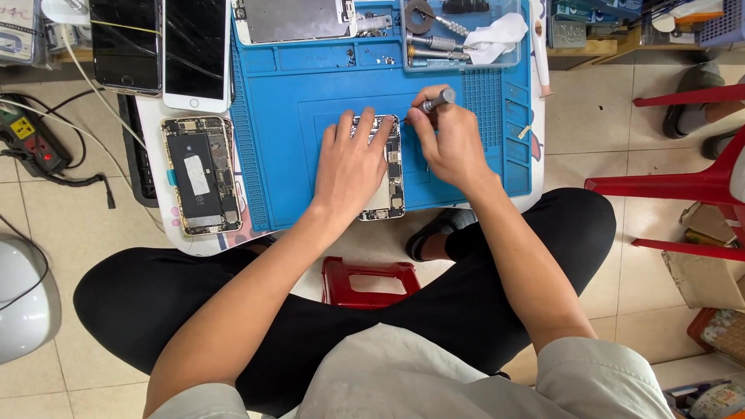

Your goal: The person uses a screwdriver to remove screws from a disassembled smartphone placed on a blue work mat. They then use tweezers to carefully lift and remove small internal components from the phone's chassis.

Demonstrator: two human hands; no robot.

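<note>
An opened phone (390, 174), its inner parts showing, is laid lengthwise on a blue work mat (310, 116) that covers a low table. The left hand (349, 167) is pressed flat on top of the phone, palm down, with the fingers stretched out and spread toward its upper end, so nothing is gripped; the forearm is run back diagonally toward the lower left. The right hand (450, 140) is bent at the wrist just beside the phone's right edge, and its thumb and fingers are pinched around a small grey screwdriver (436, 101), which is held tilted with the tip aimed down-left at the phone's upper corner. Whether the tip touches cannot be told. A second opened phone (202, 174) is set on the table just left of the mat, and a clear tray (462, 35) of tools is placed at the mat's top right.
</note>
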